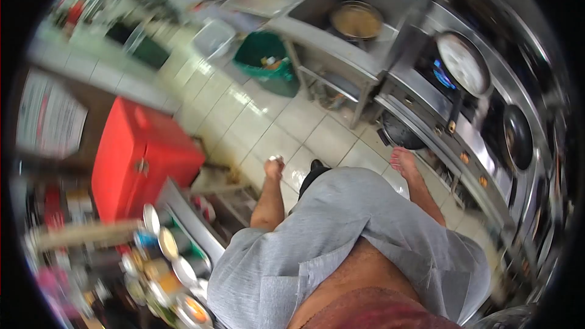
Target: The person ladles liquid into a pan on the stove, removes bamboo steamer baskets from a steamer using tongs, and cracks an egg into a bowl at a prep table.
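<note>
My left hand (274, 168) is down in front of me over the tiled floor, its fingers closed. A small whitish bit shows at the fingers, too blurred to name. My right hand (403, 161) hangs lower right of the sink, fingers loosely stretched and apart, with nothing seen in it. Nearest to it is a dark round pan (403, 130) under the stove counter. On the stove, a frying pan with white contents (464, 64) sits over a blue flame (443, 75).
A sink (311, 9) holds a round pan (357, 20) with brownish contents. Below stands a green bin (262, 61) beside a clear tub (214, 39). A red cool box (143, 161) and several open containers (167, 244) are at left. A black wok (518, 137) stands far right.
</note>
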Motion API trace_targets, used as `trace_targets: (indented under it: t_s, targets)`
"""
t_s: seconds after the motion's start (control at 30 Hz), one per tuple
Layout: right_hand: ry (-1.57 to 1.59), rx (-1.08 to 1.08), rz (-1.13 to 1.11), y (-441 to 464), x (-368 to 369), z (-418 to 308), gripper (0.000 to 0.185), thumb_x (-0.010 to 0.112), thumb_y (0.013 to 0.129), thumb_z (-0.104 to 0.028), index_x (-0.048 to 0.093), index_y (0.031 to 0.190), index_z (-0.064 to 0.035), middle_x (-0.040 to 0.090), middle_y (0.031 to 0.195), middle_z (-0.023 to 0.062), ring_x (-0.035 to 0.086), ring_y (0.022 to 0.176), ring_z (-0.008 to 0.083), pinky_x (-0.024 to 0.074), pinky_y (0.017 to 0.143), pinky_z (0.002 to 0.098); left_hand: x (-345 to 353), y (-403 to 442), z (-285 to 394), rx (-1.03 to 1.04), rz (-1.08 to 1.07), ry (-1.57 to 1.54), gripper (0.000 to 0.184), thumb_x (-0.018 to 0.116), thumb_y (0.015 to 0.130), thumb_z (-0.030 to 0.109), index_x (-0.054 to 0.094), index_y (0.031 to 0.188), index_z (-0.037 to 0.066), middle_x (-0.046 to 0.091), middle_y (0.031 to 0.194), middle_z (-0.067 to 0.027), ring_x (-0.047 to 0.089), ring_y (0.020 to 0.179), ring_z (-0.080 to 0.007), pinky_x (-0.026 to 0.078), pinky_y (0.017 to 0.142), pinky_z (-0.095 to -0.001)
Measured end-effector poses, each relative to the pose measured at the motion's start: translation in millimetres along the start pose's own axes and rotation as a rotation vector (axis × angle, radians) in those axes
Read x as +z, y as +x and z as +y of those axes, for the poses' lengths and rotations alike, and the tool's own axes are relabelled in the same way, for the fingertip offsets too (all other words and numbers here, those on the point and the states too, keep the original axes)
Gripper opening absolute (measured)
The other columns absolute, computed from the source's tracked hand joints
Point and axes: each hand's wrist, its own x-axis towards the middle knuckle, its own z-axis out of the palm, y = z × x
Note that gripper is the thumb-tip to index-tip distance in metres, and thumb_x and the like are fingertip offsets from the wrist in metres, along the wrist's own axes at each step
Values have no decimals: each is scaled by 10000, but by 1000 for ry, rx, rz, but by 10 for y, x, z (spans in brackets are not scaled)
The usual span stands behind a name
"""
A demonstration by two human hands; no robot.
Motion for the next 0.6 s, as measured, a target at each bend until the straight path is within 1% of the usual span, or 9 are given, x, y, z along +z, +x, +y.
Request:
trace_targets:
  t_s: [0.1,0.17,0.2,0.27,0.33,0.37,0.47,0.53,0.6]
  targets:
    - [-180,-84,-28,-285,360,-208,368,550,764,-184,547,1120,-92,592,873,59,575,679,159,446,521,291,795,873,1231,104,-73,125,167,483,743,-29,590,867,5,575,723,-48,532,570,-138,449,477,-233]
    - [-386,-149,-16,-396,539,-469,392,529,777,-165,529,1154,-58,615,940,101,604,761,219,478,597,323,1180,1813,1959,163,-207,230,154,574,790,59,556,943,61,556,783,-28,563,699,-147,501,603,-275]
    - [-481,-321,31,-399,586,-560,379,534,802,-147,518,1168,-47,601,946,85,586,792,201,470,660,315,1529,1970,2365,243,-152,285,281,610,780,96,526,1042,39,541,972,-87,557,808,-206,503,676,-357]
    - [-625,-526,101,-663,717,-1013,336,503,854,-113,504,1179,-28,584,977,86,562,869,205,452,764,312,2143,2147,3037,85,60,461,652,647,722,35,306,1277,53,449,1191,-180,537,907,-253,493,700,-399]
    - [-672,-720,168,-1386,925,-1851,313,465,870,-63,503,1178,-24,573,1014,122,551,934,254,442,811,325,2631,1828,3363,142,77,511,875,702,696,57,116,1344,52,356,1284,-207,505,1003,-297,454,795,-448]
    - [-685,-872,217,-1708,989,-2202,322,463,859,-30,504,1178,-28,565,1027,140,546,952,280,443,816,333,2697,2196,3252,292,28,469,866,698,705,51,124,1352,20,386,1265,-216,495,1042,-303,432,851,-427]
    - [-1034,-1178,464,-2685,1203,-3026,479,529,662,73,528,1128,-39,547,1041,128,538,935,307,456,781,351,2794,3194,2487,596,-484,564,814,707,711,99,216,1349,-20,427,1269,-156,495,1054,-285,402,923,-389]
    - [-1236,-1210,594,-3150,1403,-3313,425,584,631,-24,550,1054,-27,544,918,99,542,845,265,456,671,350,3179,2587,2124,951,-148,831,800,698,717,142,230,1351,0,441,1260,-157,500,1054,-278,407,915,-384]
    - [-1271,-1216,688,-3321,1434,-3382,392,615,617,-75,570,1002,-16,538,834,93,537,780,247,450,605,343,3432,2040,1601,1070,-187,962,789,689,724,185,243,1353,21,454,1250,-158,505,1054,-272,411,907,-379]
